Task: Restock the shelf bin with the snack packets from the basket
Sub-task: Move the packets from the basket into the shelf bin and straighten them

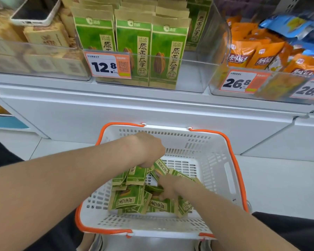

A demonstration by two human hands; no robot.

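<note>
A white basket (214, 160) with orange handles sits low in front of me, holding several green snack packets (127, 198). My left hand (149, 149) reaches down into the basket and grips the top of packets at the pile's far side. My right hand (168, 187) lies in the middle of the pile with its fingers curled among the packets; what it holds is hidden. Above, a clear shelf bin (198, 77) with a 12.8 price tag (107, 65) holds upright green packets (163, 57) of the same kind, with bare room at its right.
A clear bin (261, 87) at the right holds orange and blue packets with 26.8 tags. At the left, another clear bin (34, 58) holds brown packets, and a phone (34, 11) lies on top. A white cabinet front (152, 115) stands behind the basket.
</note>
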